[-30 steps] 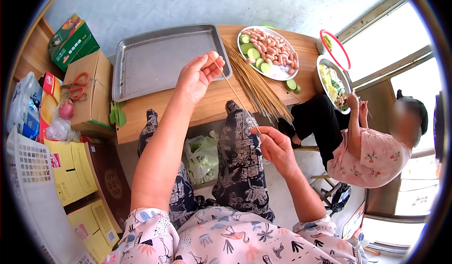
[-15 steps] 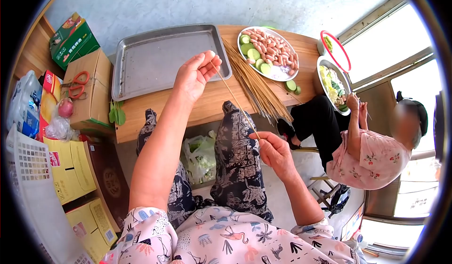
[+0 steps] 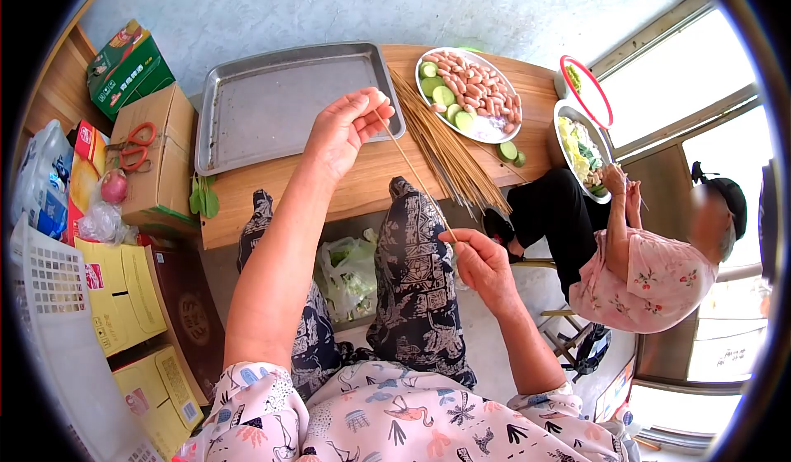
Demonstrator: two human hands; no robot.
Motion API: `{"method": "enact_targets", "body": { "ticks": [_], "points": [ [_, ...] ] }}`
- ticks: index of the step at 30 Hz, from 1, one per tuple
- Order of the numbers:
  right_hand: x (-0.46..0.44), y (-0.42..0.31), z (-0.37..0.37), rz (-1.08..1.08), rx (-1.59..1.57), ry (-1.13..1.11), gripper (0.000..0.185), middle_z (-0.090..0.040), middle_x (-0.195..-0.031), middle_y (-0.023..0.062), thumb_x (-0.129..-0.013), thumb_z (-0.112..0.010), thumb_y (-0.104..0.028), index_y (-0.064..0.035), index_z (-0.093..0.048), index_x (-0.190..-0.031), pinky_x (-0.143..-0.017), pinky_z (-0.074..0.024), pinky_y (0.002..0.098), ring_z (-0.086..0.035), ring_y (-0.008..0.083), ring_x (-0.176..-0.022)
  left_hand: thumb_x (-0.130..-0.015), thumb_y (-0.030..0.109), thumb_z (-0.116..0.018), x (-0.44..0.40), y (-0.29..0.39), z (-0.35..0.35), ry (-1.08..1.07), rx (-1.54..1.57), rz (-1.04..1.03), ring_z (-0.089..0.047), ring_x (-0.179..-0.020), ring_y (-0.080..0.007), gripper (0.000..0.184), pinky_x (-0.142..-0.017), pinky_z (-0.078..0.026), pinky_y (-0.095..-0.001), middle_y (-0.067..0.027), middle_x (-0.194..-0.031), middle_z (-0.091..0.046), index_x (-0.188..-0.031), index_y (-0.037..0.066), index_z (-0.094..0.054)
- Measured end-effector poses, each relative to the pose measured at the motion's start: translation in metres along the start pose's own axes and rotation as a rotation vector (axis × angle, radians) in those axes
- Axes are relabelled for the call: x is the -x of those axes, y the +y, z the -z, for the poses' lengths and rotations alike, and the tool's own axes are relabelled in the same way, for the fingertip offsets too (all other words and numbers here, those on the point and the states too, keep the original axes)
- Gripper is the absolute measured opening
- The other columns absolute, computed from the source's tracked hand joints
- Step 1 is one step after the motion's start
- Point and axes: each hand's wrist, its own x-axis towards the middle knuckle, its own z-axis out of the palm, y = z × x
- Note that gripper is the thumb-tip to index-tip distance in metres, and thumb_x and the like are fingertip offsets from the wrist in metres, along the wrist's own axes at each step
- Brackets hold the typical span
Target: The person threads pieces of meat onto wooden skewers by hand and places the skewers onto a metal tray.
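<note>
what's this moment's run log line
left hand: holding far end, thin tan wooden skewer | right hand: pinching near end | rectangular grey metal tray: on brown wooden table

The table (image 3: 235, 205) is grained in brown. Near its back edge, grey is shown by the tray (image 3: 280, 107), white by the plate (image 3: 486, 136), pink by the sausages (image 3: 471, 83) and green by the slices (image 3: 442, 95). The single skewer (image 3: 416, 173) is coloured tan; the trousers (image 3: 416, 256) are patterned black-and-cream.
</note>
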Motion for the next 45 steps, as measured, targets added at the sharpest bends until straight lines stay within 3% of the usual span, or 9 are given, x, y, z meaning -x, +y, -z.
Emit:
{"method": "enact_targets", "body": {
  "ticks": [25, 45],
  "points": [
    [-0.023, 0.006, -0.011, 0.079, 0.01, 0.04, 0.022, -0.038, -0.052, -0.0091, -0.096, -0.046, -0.012, 0.0009, -0.06, -0.107, -0.042, -0.0229, 0.017, -0.031, -0.0004, -0.043, -0.089, 0.019, -0.061, 0.005, 0.002, -0.009, -0.116, -0.062, 0.028, -0.063, -0.097, -0.0225, 0.025, -0.087, -0.051, -0.0323, -0.0132, -0.106, -0.064, -0.109, 0.005, -0.058],
    [-0.083, -0.023, -0.059, 0.158, -0.194, 0.064, 0.025, -0.039, -0.051, -0.0063, -0.098, -0.043, -0.015, 0.0015, -0.057, -0.11, -0.042, -0.0257, 0.0168, -0.032, 0.0022, -0.042, -0.09, 0.024, -0.061, 0.009, 0.002, -0.017, -0.142, 0.04, 0.006, -0.063, -0.091, -0.0203, 0.031, -0.083, -0.052, -0.0323, -0.0136, -0.11, -0.062, -0.115, 0.005, -0.056]
  ]
}}
